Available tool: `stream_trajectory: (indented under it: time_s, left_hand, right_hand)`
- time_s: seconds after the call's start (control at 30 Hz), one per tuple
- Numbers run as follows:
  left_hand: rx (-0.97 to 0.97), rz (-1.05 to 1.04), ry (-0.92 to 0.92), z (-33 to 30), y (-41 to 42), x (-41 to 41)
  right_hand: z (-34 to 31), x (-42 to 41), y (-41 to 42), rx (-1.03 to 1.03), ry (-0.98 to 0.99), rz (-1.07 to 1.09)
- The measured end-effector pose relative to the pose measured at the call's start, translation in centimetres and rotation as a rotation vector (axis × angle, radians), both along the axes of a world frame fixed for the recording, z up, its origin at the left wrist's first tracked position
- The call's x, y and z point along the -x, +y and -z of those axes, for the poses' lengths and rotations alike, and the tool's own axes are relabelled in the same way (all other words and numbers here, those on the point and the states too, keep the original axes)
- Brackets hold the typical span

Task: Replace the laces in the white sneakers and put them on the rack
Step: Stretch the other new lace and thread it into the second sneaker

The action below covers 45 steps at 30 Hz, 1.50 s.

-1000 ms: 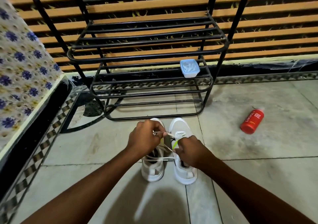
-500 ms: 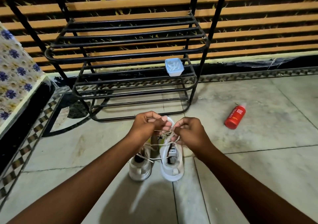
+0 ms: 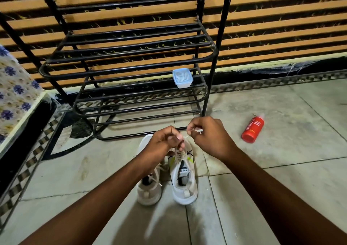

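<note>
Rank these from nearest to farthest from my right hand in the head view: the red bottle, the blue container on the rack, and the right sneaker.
From the right hand:
1. Right sneaker, just below the hand, its lace pinched in the fingers.
2. Red bottle, lying on the floor to the right.
3. Blue container, up on the rack's lower shelf, beyond the hand.

A pale tiled floor (image 3: 281,169) is bordered by checkered trim (image 3: 262,86); behind, an orange-striped wall (image 3: 281,19), possibly slatted, is seen.
</note>
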<state>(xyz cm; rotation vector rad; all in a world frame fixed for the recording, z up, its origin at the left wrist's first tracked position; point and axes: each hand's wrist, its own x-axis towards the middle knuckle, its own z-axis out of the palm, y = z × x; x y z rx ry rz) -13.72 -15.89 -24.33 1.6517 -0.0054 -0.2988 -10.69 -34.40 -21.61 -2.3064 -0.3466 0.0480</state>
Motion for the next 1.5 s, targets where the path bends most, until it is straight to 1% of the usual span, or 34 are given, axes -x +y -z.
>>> stream_trajectory:
  time_s: [0.13,0.23,0.3,0.4,0.47,0.6,0.67,0.73,0.77,0.83,0.9,0.97,1.1,1.27,1.3,1.33,1.37,1.43,1.47,1.5]
  left_hand:
    - [-0.035,-0.004,-0.035,0.1,-0.1,0.2]
    - [-0.031,-0.022,-0.073,0.1,-0.3,0.3]
    - [-0.065,-0.029,-0.096,0.2,-0.2,0.2]
    - [-0.136,-0.077,-0.121,0.6,0.0,0.1]
    - [-0.158,-0.134,-0.124,0.7,0.0,0.1]
    - [-0.131,-0.185,-0.035,0.6,0.3,0.0]
    - [-0.100,-0.229,0.008,0.7,0.3,-0.1]
    - [-0.051,-0.281,0.042,0.7,0.3,-0.1]
    - [-0.057,-0.277,0.050,0.7,0.3,-0.1]
    - [-0.106,-0.184,0.063,0.6,0.2,-0.1]
    - [-0.134,-0.077,0.068,0.6,0.1,-0.1]
    - [-0.195,-0.048,0.031,0.7,-0.1,-0.2]
    - [-0.274,-0.202,-0.082,0.8,0.4,-0.1]
    - [-0.254,-0.319,-0.141,-0.3,1.3,-0.1]
    - [-0.291,-0.318,-0.168,-0.5,1.4,0.1]
    - [-0.377,-0.310,-0.208,-0.7,1.5,0.2]
    - [-0.508,-0.300,-0.261,-0.8,1.6,0.5]
    - [-0.841,-0.277,-0.366,-1.3,1.8,0.8]
    - [-0.968,-0.262,-0.386,-1.5,1.8,0.8]
    - [-1.035,-0.254,-0.382,-1.7,1.8,0.9]
  right_hand:
    - [1.8,-0.1,-0.1,-0.068,0.136,-0.107]
    - [2.7,-0.1,0.0,-0.128,0.181,-0.132]
    - [2.8,-0.2,0.0,-0.149,0.189,-0.136]
    - [3.0,-0.4,0.1,-0.113,0.132,-0.133]
    - [3.3,-0.5,0.3,-0.040,0.072,-0.107]
    - [4.3,-0.6,0.7,0.145,-0.118,-0.131]
    - [4.5,-0.4,0.8,0.169,-0.185,-0.152]
    - [4.6,-0.1,0.9,0.164,-0.235,-0.151]
    - [4.8,0.0,1.1,0.167,-0.259,-0.141]
    - [5.2,0.3,1.3,0.160,-0.277,-0.111]
    - [5.9,0.6,1.4,0.097,-0.241,-0.070]
    - [6.4,0.8,1.5,0.015,-0.205,-0.025]
    - [6.6,0.8,1.5,-0.075,-0.191,0.020]
    - [6.6,1.3,2.2,-0.080,-0.191,-0.021]
    - [6.7,1.4,2.3,-0.069,-0.197,-0.020]
    - [6.6,1.4,2.4,-0.058,-0.201,-0.012]
    - [6.6,1.4,2.5,-0.051,-0.201,-0.002]
    - [6.5,1.3,2.5,-0.044,-0.199,0.012]
    - [6.3,1.4,2.5,-0.044,-0.198,0.016]
    - [6.2,1.4,2.5,-0.047,-0.197,0.020]
